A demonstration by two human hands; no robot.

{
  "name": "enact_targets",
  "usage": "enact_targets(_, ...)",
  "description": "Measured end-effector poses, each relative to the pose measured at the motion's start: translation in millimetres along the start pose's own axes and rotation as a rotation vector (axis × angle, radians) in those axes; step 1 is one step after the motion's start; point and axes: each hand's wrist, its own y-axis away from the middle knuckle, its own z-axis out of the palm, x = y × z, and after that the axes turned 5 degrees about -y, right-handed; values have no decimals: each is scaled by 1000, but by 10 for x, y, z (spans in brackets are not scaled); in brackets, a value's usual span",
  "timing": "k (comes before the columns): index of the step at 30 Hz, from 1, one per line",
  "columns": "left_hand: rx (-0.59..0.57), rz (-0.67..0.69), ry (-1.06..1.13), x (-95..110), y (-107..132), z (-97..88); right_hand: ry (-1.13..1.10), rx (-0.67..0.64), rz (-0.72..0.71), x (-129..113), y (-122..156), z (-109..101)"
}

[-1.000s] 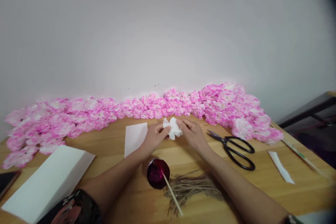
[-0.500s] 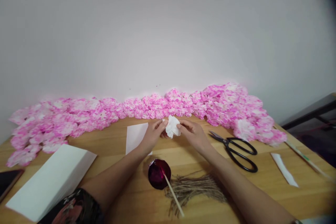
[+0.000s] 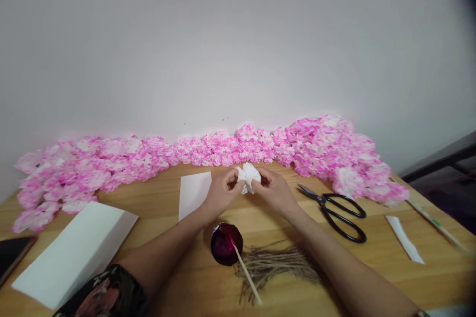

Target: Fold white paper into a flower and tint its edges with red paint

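A small white tissue-paper flower (image 3: 248,177) is pinched between both hands above the wooden table (image 3: 372,267). My left hand (image 3: 222,192) grips its left side with thumb and fingers closed. From the right, my right hand (image 3: 274,188) pinches the other side, fingers curled on the paper. Just in front of my wrists stands a small cup of dark red dye (image 3: 226,244) with a wooden stick (image 3: 245,277) leaning out of it. A bundle of brown twine pieces (image 3: 273,266) lies beside the cup.
A long bank of pink and white paper flowers (image 3: 223,151) runs along the wall. Black scissors (image 3: 334,210) lie to the right, a white sheet (image 3: 194,192) to the left, a thick stack of white tissue (image 3: 74,252) at near left. A folded paper strip (image 3: 405,240) lies far right.
Both hands have drawn a little closer together on the white flower, and the paper looks more bunched. The view has shifted slightly; nothing else on the table moved.
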Motion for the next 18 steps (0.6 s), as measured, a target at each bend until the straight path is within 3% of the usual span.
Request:
enact_targets(5, -66, 15, -26, -7, 18, 6, 185, 63, -53, -56, 35, 28)
enact_targets(10, -42, -63, 27, -32, 1, 43, 298, 50, -131, -40, 60, 50)
enact_targets(18, -1, -155, 154, -58, -21, 18, 190, 12, -130, 29, 49, 53)
